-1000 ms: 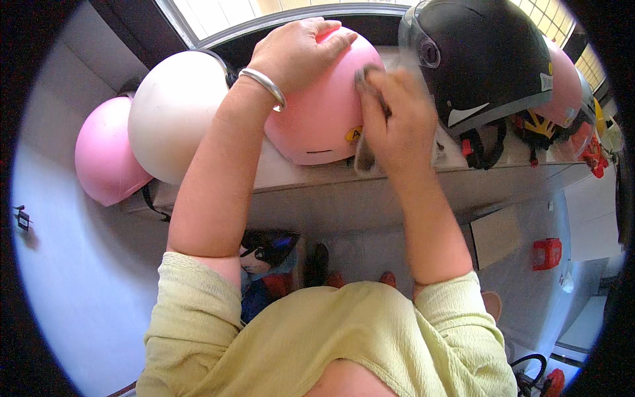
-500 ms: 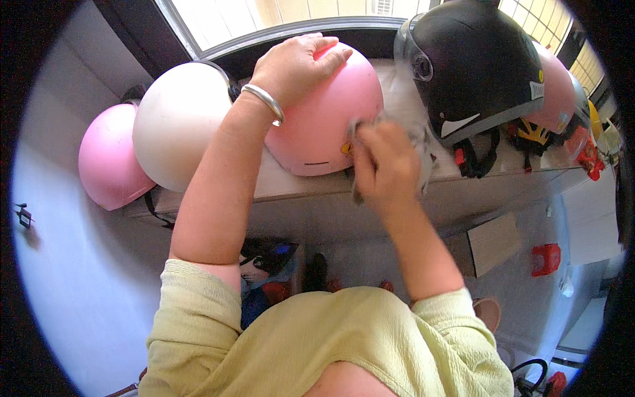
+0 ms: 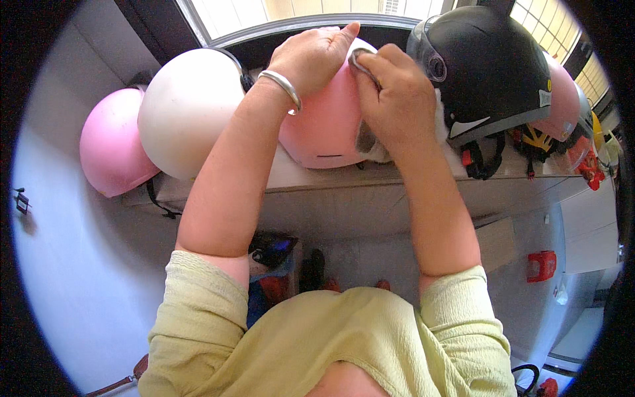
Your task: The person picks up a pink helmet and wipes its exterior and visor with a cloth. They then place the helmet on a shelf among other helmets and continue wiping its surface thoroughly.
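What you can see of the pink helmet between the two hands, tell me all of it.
The pink helmet is a smooth, rounded shell, seemingly hard plastic, with a short dark line near its lower edge. It sits dome-up on a ledge, between a white helmet and a black helmet. The left hand lies against its upper left; the right hand holds a grey cloth against its right side. Its inside is out of sight.
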